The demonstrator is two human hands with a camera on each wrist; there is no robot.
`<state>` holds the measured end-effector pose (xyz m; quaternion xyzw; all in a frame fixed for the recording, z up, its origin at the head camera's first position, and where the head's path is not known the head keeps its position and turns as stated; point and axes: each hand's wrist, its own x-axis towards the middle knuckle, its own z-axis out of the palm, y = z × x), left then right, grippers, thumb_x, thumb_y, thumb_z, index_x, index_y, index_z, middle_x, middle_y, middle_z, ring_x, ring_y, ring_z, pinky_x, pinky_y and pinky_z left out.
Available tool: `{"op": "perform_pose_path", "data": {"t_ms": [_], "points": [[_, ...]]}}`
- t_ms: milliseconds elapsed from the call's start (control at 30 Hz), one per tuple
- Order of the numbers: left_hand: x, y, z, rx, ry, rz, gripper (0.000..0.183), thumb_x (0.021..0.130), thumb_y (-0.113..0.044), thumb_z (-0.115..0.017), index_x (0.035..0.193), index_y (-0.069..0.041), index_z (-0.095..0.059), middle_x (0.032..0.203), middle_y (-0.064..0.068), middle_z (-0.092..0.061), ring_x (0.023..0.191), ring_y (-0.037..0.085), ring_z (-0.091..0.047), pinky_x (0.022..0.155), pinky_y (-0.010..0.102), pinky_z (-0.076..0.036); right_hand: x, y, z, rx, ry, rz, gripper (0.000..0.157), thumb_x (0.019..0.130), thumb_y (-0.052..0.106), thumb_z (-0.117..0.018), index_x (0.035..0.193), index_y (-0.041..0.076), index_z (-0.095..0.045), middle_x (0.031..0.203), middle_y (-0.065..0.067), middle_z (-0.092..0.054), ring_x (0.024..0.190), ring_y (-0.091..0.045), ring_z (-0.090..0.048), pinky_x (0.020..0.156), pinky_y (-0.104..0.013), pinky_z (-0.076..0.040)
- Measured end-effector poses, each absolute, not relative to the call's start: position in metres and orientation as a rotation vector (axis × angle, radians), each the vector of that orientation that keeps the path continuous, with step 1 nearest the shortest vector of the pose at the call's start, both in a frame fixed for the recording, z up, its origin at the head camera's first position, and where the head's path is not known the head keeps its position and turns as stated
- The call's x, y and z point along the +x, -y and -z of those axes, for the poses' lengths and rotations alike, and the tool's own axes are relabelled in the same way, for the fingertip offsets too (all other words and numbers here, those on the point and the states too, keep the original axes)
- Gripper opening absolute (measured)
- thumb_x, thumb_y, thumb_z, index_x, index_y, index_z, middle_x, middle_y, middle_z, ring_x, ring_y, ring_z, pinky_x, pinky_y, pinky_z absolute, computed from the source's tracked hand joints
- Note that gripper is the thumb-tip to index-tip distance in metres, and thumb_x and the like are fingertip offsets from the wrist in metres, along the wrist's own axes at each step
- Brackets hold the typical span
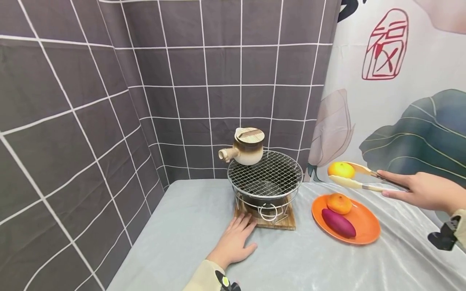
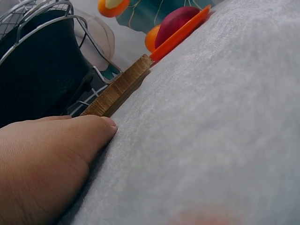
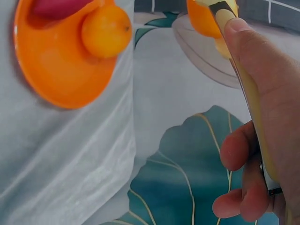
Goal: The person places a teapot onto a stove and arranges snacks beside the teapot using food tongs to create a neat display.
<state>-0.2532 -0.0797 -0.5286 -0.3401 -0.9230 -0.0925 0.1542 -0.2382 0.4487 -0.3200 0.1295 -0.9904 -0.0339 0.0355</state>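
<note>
My right hand (image 1: 429, 190) holds a pair of tongs (image 1: 371, 187) with pale tips, thumb on one arm and fingers around the other. Between the tips a tangerine (image 1: 341, 170) is pinched, raised above the orange plate (image 1: 367, 226). On that plate lie a second tangerine (image 1: 339, 203) and a purple sweet potato (image 1: 338, 223). My left hand (image 1: 234, 240) lies with fingers spread, its fingertips at the left front corner of a wooden board (image 1: 287, 221). The left wrist view shows the thumb (image 2: 96, 133) close along the board's edge.
A round stove (image 1: 267, 198) with a wire grill (image 1: 280, 173) stands on the board. At the grill's back left sits a small side-handled pot (image 1: 249, 150) with a wooden lid. Tile-patterned cloth (image 1: 218, 72) hangs behind and at the left; a printed curtain (image 1: 418, 109) hangs at the right.
</note>
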Motion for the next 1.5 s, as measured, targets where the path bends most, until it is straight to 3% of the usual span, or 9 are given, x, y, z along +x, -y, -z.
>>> {"op": "perform_pose_path", "data": {"t_ms": [133,300,533,667,833,1067,1200,1300,1500], "points": [[-0.252,0.080,0.528,-0.981,2.644,0.270,0.068,0.094,-0.048,-0.060,0.152,-0.016,-0.048,0.160,0.009,-0.039,0.149,0.031,-0.032,0.120,0.050,-0.029,-0.245,-0.441,0.315,0.382,3.072,0.110,0.087,0.093,0.063,-0.060,0.152,0.002,-0.040,0.071,0.003,-0.058,0.066,-0.013,-0.057,0.068,-0.051,-0.059],[-0.254,0.080,0.529,-0.977,2.630,0.279,0.068,0.093,-0.047,-0.060,0.152,-0.016,-0.048,0.159,0.009,-0.040,0.148,0.031,-0.033,0.119,0.051,-0.029,-0.255,-0.430,0.306,0.364,3.074,0.089,0.091,0.090,0.066,-0.061,0.151,0.002,-0.041,0.097,-0.019,-0.070,0.077,-0.023,-0.065,0.072,-0.058,-0.058],[-0.254,0.080,0.530,-0.968,2.638,0.269,0.067,0.094,-0.048,-0.059,0.152,-0.017,-0.048,0.160,0.008,-0.040,0.149,0.030,-0.033,0.120,0.049,-0.028,-0.266,-0.414,0.298,0.380,3.059,0.051,0.093,0.089,0.069,-0.060,0.150,0.002,-0.043,0.102,-0.023,-0.071,0.083,-0.030,-0.069,0.073,-0.062,-0.057],[-0.255,0.080,0.529,-0.964,2.651,0.277,0.067,0.094,-0.047,-0.059,0.153,-0.017,-0.047,0.160,0.007,-0.039,0.149,0.029,-0.032,0.121,0.048,-0.027,-0.271,-0.403,0.295,0.386,3.051,0.049,0.095,0.087,0.074,-0.057,0.150,0.005,-0.044,0.116,-0.032,-0.066,0.088,-0.036,-0.069,0.072,-0.062,-0.057],[-0.255,0.079,0.528,-0.963,2.674,0.284,0.067,0.095,-0.047,-0.059,0.153,-0.017,-0.046,0.161,0.007,-0.038,0.150,0.029,-0.030,0.121,0.048,-0.026,-0.278,-0.385,0.292,0.379,3.050,0.049,0.100,0.084,0.081,-0.052,0.151,0.007,-0.045,0.114,-0.031,-0.067,0.085,-0.032,-0.068,0.069,-0.060,-0.057],[-0.255,0.080,0.528,-0.963,2.678,0.283,0.066,0.095,-0.047,-0.059,0.153,-0.018,-0.047,0.161,0.007,-0.037,0.150,0.029,-0.030,0.121,0.048,-0.026,-0.289,-0.360,0.290,0.421,3.059,0.022,0.099,0.085,0.080,-0.051,0.153,0.009,-0.043,0.091,-0.012,-0.070,0.076,-0.022,-0.064,0.066,-0.054,-0.058],[-0.255,0.080,0.528,-0.963,2.674,0.292,0.066,0.094,-0.046,-0.059,0.153,-0.018,-0.047,0.161,0.007,-0.038,0.150,0.029,-0.030,0.121,0.049,-0.026,-0.294,-0.347,0.288,0.449,3.034,0.017,0.095,0.088,0.078,-0.050,0.154,0.010,-0.042,0.095,-0.017,-0.071,0.078,-0.026,-0.065,0.069,-0.056,-0.058],[-0.255,0.080,0.528,-0.963,2.669,0.293,0.066,0.094,-0.046,-0.059,0.153,-0.018,-0.047,0.161,0.007,-0.038,0.150,0.029,-0.030,0.121,0.049,-0.027,-0.297,-0.337,0.288,0.469,3.015,0.013,0.093,0.089,0.077,-0.050,0.153,0.010,-0.043,0.112,-0.026,-0.070,0.086,-0.034,-0.068,0.074,-0.061,-0.056],[-0.255,0.080,0.528,-0.970,2.660,0.289,0.066,0.094,-0.046,-0.059,0.153,-0.017,-0.047,0.160,0.007,-0.039,0.149,0.030,-0.031,0.121,0.049,-0.027,-0.301,-0.322,0.289,0.493,3.002,0.015,0.091,0.090,0.076,-0.048,0.154,0.012,-0.042,0.119,-0.029,-0.067,0.097,-0.044,-0.068,0.079,-0.066,-0.053]]}}
